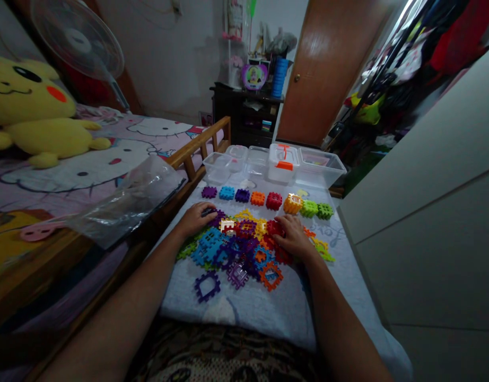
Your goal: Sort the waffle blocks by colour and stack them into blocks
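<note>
Bright plastic interlocking tiles (240, 249) lie heaped on the pale quilted mattress (268, 310); left hand (197, 217) and right hand (293, 237) rest spread over them.

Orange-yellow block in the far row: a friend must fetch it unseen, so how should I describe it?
Past the pile on the white cloth, a row of blocks fronts the clear boxes. The orange-yellow block sits between the red block and a green block; it alone looks bigger than its neighbours.

Head view, forward and down, near pale cloth (268, 313)
</note>
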`<state>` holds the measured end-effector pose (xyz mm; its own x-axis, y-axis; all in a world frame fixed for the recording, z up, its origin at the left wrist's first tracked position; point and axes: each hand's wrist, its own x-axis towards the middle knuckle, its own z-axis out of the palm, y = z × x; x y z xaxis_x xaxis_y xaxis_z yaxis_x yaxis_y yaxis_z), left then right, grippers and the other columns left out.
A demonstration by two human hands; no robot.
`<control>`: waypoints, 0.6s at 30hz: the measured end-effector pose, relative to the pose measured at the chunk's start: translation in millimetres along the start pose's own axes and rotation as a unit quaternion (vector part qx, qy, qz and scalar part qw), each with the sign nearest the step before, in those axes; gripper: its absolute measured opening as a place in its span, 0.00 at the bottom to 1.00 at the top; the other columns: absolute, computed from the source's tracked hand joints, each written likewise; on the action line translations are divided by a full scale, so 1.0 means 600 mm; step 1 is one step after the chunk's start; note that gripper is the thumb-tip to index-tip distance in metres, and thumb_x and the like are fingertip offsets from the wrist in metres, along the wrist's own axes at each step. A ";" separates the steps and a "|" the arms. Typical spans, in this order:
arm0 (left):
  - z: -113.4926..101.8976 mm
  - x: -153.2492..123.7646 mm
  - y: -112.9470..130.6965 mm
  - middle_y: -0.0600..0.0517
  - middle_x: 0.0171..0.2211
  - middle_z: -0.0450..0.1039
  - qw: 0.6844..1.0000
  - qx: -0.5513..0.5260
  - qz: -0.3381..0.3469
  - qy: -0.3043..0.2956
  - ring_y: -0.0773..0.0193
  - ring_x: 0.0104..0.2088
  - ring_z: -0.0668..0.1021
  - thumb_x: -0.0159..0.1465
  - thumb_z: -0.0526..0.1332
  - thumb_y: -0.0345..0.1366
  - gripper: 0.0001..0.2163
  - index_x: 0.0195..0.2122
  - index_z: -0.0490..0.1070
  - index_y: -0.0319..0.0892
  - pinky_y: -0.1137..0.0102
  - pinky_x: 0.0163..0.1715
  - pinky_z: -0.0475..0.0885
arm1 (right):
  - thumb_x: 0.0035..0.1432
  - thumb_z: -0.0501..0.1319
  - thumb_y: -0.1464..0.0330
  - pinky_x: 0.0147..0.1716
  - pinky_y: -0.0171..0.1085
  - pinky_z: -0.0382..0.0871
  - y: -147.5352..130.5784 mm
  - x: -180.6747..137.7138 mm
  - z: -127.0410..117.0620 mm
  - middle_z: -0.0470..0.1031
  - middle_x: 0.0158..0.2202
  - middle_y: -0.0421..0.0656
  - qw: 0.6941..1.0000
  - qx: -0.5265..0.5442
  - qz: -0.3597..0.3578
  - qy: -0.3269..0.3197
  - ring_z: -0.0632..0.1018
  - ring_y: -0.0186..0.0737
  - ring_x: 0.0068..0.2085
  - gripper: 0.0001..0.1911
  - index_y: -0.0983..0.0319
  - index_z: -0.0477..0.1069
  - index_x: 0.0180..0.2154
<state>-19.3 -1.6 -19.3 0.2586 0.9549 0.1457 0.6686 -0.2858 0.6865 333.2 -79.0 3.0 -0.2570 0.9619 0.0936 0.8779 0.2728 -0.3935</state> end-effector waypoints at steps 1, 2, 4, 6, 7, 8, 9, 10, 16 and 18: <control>0.002 0.000 -0.003 0.44 0.47 0.77 1.000 0.009 0.004 0.006 0.49 0.50 0.76 0.58 0.59 0.55 0.22 0.42 0.75 0.42 0.56 0.57 0.68 | 0.59 0.61 0.63 0.57 0.50 0.60 0.001 0.000 0.000 0.70 0.54 0.51 1.000 -0.001 -0.001 -0.003 0.67 0.53 0.56 0.25 0.60 0.69 0.57; 0.004 0.000 -0.005 0.44 0.47 0.77 1.000 0.016 0.009 0.012 0.49 0.51 0.76 0.58 0.59 0.54 0.21 0.42 0.75 0.42 0.56 0.57 0.68 | 0.59 0.61 0.63 0.57 0.49 0.60 0.002 0.001 0.000 0.70 0.54 0.51 1.000 0.000 0.000 -0.007 0.68 0.52 0.55 0.24 0.61 0.69 0.57; 0.007 0.000 -0.009 0.45 0.47 0.76 0.999 0.024 0.017 0.018 0.50 0.51 0.76 0.59 0.59 0.54 0.21 0.42 0.75 0.42 0.56 0.58 0.67 | 0.59 0.62 0.63 0.57 0.48 0.61 0.004 0.001 0.000 0.71 0.53 0.51 1.000 0.002 0.002 -0.015 0.69 0.51 0.55 0.24 0.61 0.69 0.56; 0.008 -0.001 -0.012 0.45 0.47 0.76 0.999 0.025 0.020 0.019 0.50 0.51 0.76 0.59 0.59 0.53 0.21 0.42 0.75 0.42 0.57 0.57 0.68 | 0.59 0.62 0.63 0.57 0.48 0.61 0.004 0.002 -0.001 0.71 0.54 0.51 1.000 0.005 0.005 -0.018 0.69 0.51 0.55 0.24 0.62 0.69 0.56; 0.009 -0.001 -0.012 0.45 0.47 0.76 0.999 0.024 0.020 0.019 0.50 0.50 0.76 0.59 0.59 0.53 0.20 0.42 0.75 0.42 0.57 0.57 0.68 | 0.59 0.62 0.63 0.57 0.48 0.61 0.003 0.002 -0.001 0.71 0.54 0.51 1.000 0.008 0.005 -0.018 0.69 0.51 0.55 0.25 0.62 0.69 0.57; 0.009 -0.001 -0.013 0.45 0.47 0.76 0.999 0.023 0.020 0.019 0.51 0.50 0.76 0.59 0.59 0.53 0.20 0.42 0.75 0.42 0.57 0.57 0.68 | 0.59 0.62 0.63 0.58 0.48 0.61 0.002 0.002 -0.002 0.71 0.55 0.51 1.000 0.011 0.003 -0.017 0.69 0.51 0.56 0.25 0.62 0.68 0.58; 0.009 -0.001 -0.013 0.45 0.46 0.76 0.999 0.021 0.019 0.019 0.51 0.50 0.76 0.59 0.59 0.52 0.20 0.42 0.75 0.42 0.57 0.57 0.68 | 0.59 0.63 0.63 0.58 0.48 0.61 0.001 0.003 -0.002 0.71 0.56 0.51 1.000 0.014 0.000 -0.016 0.69 0.51 0.56 0.26 0.63 0.68 0.58; 0.009 -0.001 -0.013 0.45 0.46 0.76 0.999 0.019 0.019 0.020 0.50 0.50 0.76 0.59 0.60 0.52 0.19 0.42 0.75 0.42 0.57 0.57 0.68 | 0.59 0.63 0.63 0.58 0.48 0.61 0.001 0.003 -0.002 0.71 0.56 0.51 1.000 0.018 -0.003 -0.016 0.69 0.51 0.56 0.26 0.63 0.68 0.58; 0.009 0.000 -0.016 0.46 0.47 0.77 1.000 0.015 0.013 0.018 0.51 0.51 0.76 0.59 0.59 0.51 0.18 0.42 0.75 0.43 0.57 0.58 0.67 | 0.59 0.63 0.64 0.58 0.49 0.62 0.001 0.003 -0.003 0.72 0.55 0.50 0.999 0.042 -0.010 -0.008 0.71 0.50 0.56 0.26 0.60 0.68 0.58; 0.009 0.000 -0.017 0.46 0.47 0.77 1.000 0.016 0.010 0.020 0.51 0.51 0.76 0.59 0.59 0.51 0.18 0.42 0.75 0.44 0.57 0.59 0.67 | 0.59 0.63 0.63 0.57 0.49 0.63 0.003 0.002 -0.002 0.73 0.54 0.50 0.999 0.051 -0.007 -0.003 0.71 0.50 0.55 0.26 0.60 0.68 0.58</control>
<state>-22.5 0.7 -30.0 0.2452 0.9511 0.1879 0.6860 -0.3072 0.6595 335.0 -77.1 3.4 -0.2710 0.9580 0.0944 0.8290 0.2820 -0.4830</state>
